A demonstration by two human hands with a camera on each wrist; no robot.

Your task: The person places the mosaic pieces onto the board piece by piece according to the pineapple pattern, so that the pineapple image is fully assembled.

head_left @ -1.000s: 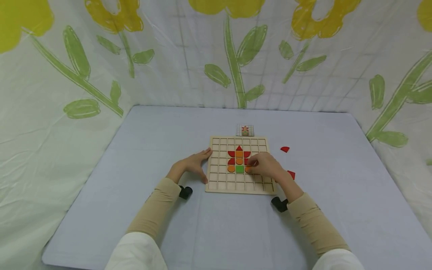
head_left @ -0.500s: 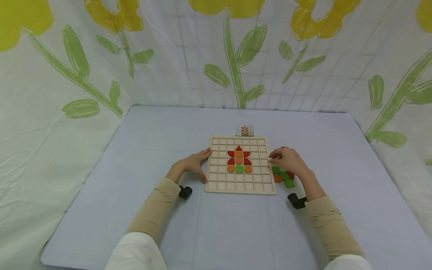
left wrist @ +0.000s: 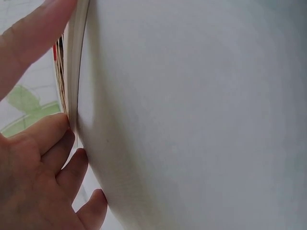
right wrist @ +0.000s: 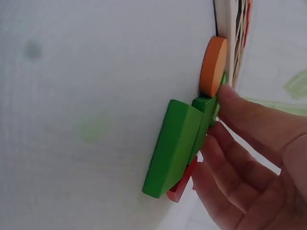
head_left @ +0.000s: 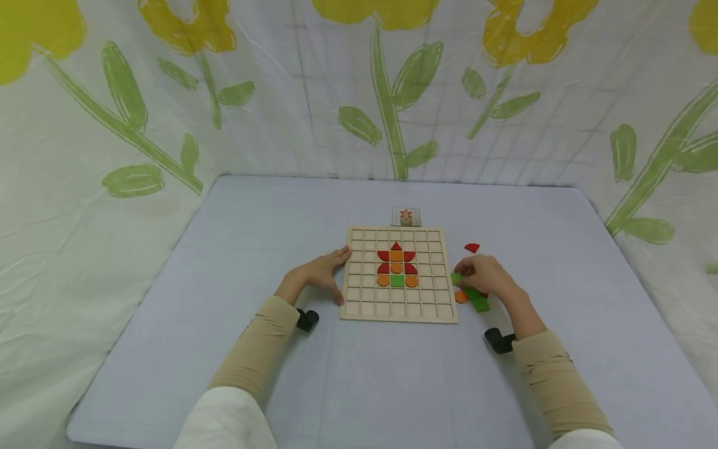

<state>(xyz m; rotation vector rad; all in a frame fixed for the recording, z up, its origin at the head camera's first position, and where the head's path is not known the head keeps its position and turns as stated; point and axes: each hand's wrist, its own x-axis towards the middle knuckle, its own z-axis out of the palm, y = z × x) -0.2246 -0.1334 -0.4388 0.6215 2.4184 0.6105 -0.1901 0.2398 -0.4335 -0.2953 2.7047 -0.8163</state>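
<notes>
Worktop [head_left: 224, 324] w/ grid board [head_left: 359, 308] lying near its centre; a red/orange/green flower pattern [head_left: 397, 268] is being built in the cells, approx. half done judging by the small pattern card [head_left: 406, 216] at the board's far edge. Board is being steadied at its left edge by the left hand [head_left: 320, 274], fingers straight, nothing gripped. Loose pieces are being sorted just off the board's right edge: the right hand [head_left: 485, 274] is resting on them, fingertips curling onto a green block [right wrist: 177, 148], beside an orange disc [right wrist: 213, 67]. Full pinch cannot be told. Next move, prob.: block is to be lifted clear and seated square in the cell below the green square. A red piece [head_left: 472, 247] is lying apart, toward the far edge.
</notes>
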